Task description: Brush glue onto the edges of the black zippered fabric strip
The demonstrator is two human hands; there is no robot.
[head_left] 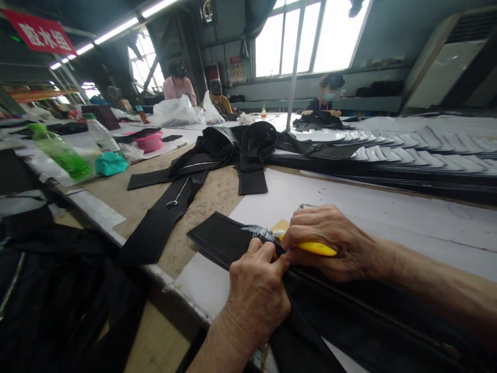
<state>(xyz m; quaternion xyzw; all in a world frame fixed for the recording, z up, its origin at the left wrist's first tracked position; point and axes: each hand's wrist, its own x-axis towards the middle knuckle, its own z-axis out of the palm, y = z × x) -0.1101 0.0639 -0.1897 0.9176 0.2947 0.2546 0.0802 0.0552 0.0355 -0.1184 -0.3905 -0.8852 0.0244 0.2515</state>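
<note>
My right hand (pixel 330 243) is closed around a small yellow-handled brush (pixel 316 248). The brush's head meets a smear of whitish paste (pixel 258 232) on a flat black strap-like piece (pixel 221 235). Close beside it, my left hand (pixel 259 290) has its fingers bent and pressed together on the edge of the same black piece. From under both hands a longer black length with a zipper (pixel 373 305) runs toward the lower right. A yellowish patch (pixel 280 226) shows just behind the brush head; what it is I cannot tell.
Black pieces (pixel 217 150) lie bunched ahead on the table, one with a metal pull. Stacked black panels with pale ends (pixel 419 160) fill the right. Bottles (pixel 60 150) and a pink bowl (pixel 149 140) stand left. Black material (pixel 50 290) hangs below the table edge. Several people sit beyond.
</note>
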